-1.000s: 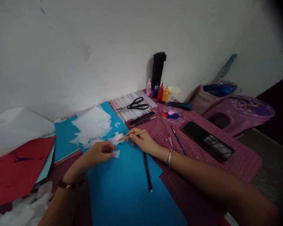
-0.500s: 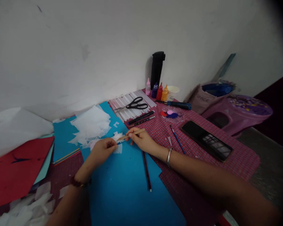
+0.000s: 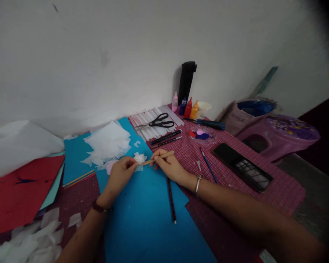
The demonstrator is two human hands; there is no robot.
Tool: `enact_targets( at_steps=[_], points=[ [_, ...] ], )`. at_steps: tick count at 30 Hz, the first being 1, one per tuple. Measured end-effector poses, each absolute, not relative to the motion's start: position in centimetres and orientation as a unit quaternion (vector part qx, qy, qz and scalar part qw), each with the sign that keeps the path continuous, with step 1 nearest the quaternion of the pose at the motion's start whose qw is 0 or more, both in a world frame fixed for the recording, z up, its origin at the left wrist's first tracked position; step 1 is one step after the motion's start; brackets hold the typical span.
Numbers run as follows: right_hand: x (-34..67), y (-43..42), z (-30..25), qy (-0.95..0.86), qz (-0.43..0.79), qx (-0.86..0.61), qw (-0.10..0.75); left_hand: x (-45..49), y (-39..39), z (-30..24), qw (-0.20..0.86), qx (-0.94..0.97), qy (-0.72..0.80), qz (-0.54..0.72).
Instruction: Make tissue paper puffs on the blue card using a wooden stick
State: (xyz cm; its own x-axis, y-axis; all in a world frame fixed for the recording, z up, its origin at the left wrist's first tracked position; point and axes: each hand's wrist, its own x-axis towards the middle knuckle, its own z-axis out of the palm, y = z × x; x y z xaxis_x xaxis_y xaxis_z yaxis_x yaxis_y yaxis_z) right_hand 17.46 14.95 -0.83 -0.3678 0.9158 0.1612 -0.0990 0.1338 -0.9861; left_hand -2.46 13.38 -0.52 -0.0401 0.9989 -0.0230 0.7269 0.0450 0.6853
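Note:
My right hand [image 3: 168, 167] grips a flat wooden stick [image 3: 166, 155], its far end pointing left. At that end the fingertips of my left hand [image 3: 123, 173] are pinched together; what lies between them is too small to make out. Just beyond the stick sits a crumpled white paper bundle [image 3: 139, 157] on the blue sheet [image 3: 148, 219]. A pile of white tissue paper [image 3: 108, 140] spreads behind my left hand, with a pinkish piece [image 3: 110, 167] beside the knuckles. Near my right wrist a dark pencil [image 3: 171, 201] rests on the sheet.
Scissors [image 3: 161, 121], pens [image 3: 166, 138], paint bottles [image 3: 188, 107], a paint-smeared palette [image 3: 201, 135], a brush [image 3: 207, 164] and a phone [image 3: 242, 166] lie to the right. Red paper [image 3: 24, 193] and loose tissue pieces [image 3: 30, 241] are at left. A pink stool [image 3: 279, 137] stands beyond the table.
My left fingertips have moved up to the stick's end, and the stick has drawn back slightly from the white bundle. The whole view has shifted a little.

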Motion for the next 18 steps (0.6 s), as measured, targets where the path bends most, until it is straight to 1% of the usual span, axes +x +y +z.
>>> enact_targets(
  at_steps=[5,7,9,11,13,15,18],
  points=[
    [17.5,14.7,-1.1,-0.692,0.483,-0.345,0.410,-2.7,13.2,0.1,0.248,0.646,0.671,0.268],
    [17.7,14.6,-1.2,-0.728,0.440,-0.343,0.398,-3.1,13.0,1.0,0.218,0.636,0.683,0.285],
    [18.0,14.4,-1.1,-0.752,0.409,-0.340,0.388,-3.7,12.9,1.9,0.164,0.632,0.698,0.294],
    [18.1,14.2,-1.1,-0.773,0.386,-0.330,0.381,-4.1,12.8,2.4,0.101,0.669,0.696,0.240],
    [18.3,13.9,-1.0,-0.800,0.359,-0.307,0.370,-4.2,12.7,2.5,0.064,0.725,0.675,0.121],
    [18.3,13.7,-1.0,-0.835,0.324,-0.284,0.343,-4.1,12.7,2.3,0.055,0.751,0.658,0.019],
    [18.3,13.3,-1.0,-0.888,0.248,-0.269,0.278,-4.0,12.6,1.8,0.042,0.750,0.659,-0.025]
  ],
)
